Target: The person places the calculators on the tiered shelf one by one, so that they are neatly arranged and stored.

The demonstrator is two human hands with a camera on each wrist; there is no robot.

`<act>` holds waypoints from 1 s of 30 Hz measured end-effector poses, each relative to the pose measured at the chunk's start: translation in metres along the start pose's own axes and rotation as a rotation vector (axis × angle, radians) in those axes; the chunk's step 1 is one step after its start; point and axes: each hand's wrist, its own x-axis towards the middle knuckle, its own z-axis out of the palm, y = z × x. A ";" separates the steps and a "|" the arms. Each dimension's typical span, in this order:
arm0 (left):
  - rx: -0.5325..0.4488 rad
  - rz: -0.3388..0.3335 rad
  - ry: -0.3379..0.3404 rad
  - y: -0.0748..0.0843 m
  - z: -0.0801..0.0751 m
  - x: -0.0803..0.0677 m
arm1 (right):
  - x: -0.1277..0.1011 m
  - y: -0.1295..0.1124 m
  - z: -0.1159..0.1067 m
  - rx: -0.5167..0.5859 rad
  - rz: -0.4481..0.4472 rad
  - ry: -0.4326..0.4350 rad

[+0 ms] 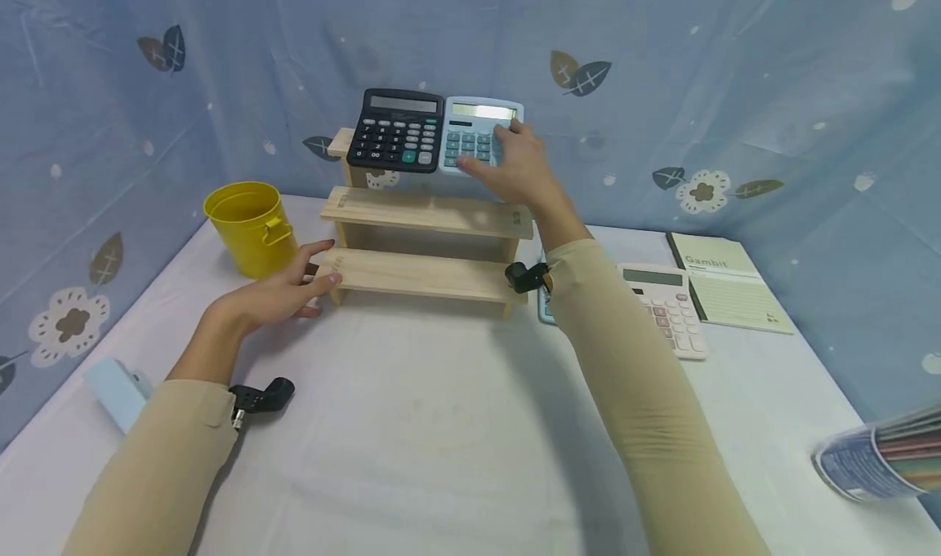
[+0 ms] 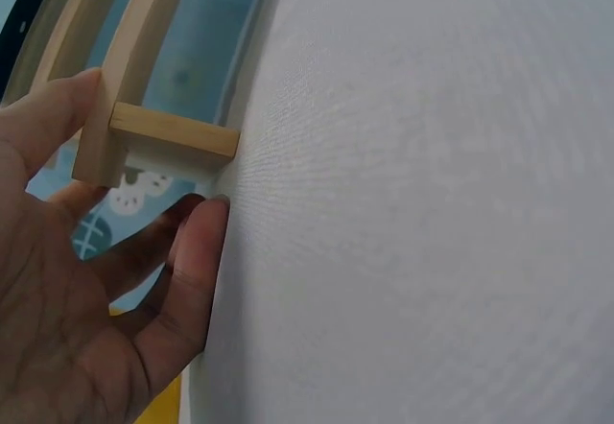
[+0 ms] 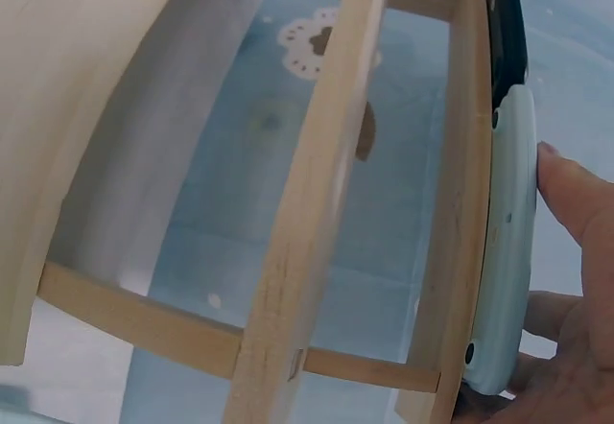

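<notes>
A three-tier wooden shelf (image 1: 426,272) stands on the white table. On its top tier a black calculator (image 1: 397,131) leans back at the left, right beside a light blue calculator (image 1: 461,123). My right hand (image 1: 518,164) holds the light blue one at its right part, thumb on the keys; the right wrist view shows its edge (image 3: 508,242) against the top board. My left hand (image 1: 275,295) grips the left end of the lowest board, thumb on top; in the left wrist view the other fingers (image 2: 192,261) bend below and beside that end.
A yellow bucket (image 1: 253,237) is left of the shelf. A pink-white calculator (image 1: 672,315), partly behind my right sleeve, lies near a Gambit notepad (image 1: 728,282). A light blue object (image 1: 118,393) lies by my left forearm; a pencil holder (image 1: 860,462) is at far right.
</notes>
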 end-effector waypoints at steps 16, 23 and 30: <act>0.005 -0.003 0.005 -0.002 -0.001 -0.003 | -0.001 0.001 0.000 0.012 -0.018 -0.063; -0.002 0.004 0.005 -0.001 -0.001 -0.001 | -0.007 0.007 0.000 0.099 -0.017 -0.037; -0.005 -0.007 -0.008 0.003 0.000 -0.002 | -0.017 0.015 -0.011 0.098 -0.070 -0.003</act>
